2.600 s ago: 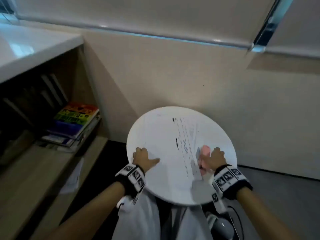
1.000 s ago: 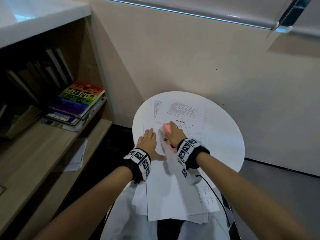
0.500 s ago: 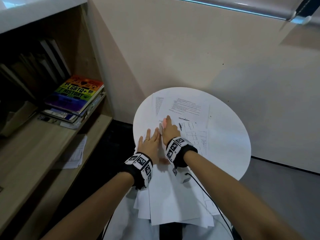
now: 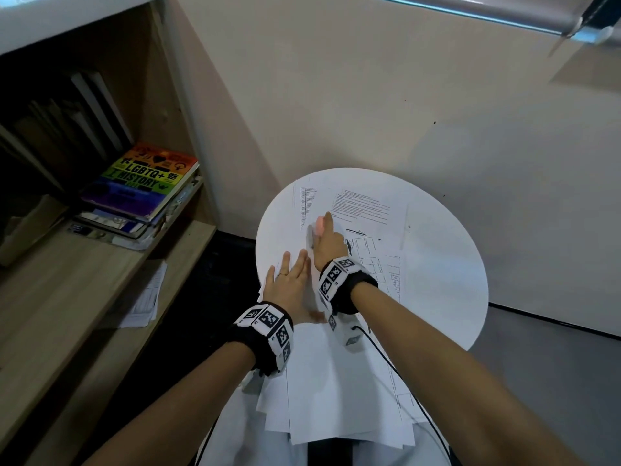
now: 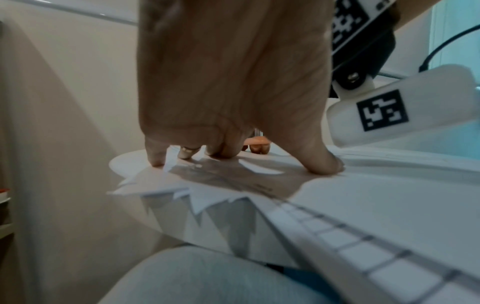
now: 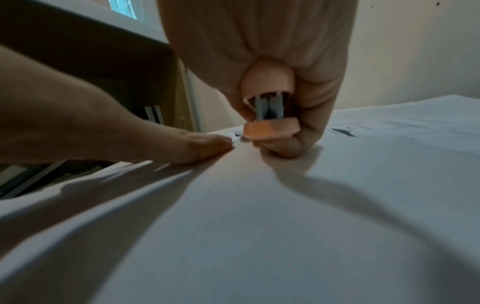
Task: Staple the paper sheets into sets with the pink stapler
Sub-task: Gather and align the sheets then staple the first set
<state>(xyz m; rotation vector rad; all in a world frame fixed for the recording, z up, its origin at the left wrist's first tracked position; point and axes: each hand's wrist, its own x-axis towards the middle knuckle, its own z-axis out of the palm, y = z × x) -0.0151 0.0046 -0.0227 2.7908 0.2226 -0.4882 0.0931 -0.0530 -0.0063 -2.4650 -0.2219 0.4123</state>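
Stapler (image 6: 270,115) sits at far left corner of the top sheets (image 4: 336,391) on the table (image 4: 447,270), clamped in R hand (image 4: 327,245), fingers curled round it. L hand (image 4: 290,290) lies flat, fingers straight, pinning sheets just beside. To staple well: keep L pressure on, square the edges, seat corner fully in the mouth, then squeeze straight down w/o twisting.

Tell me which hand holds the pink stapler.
The right hand grips the pink stapler; the left hand lies flat, fingers pressing the paper sheets.
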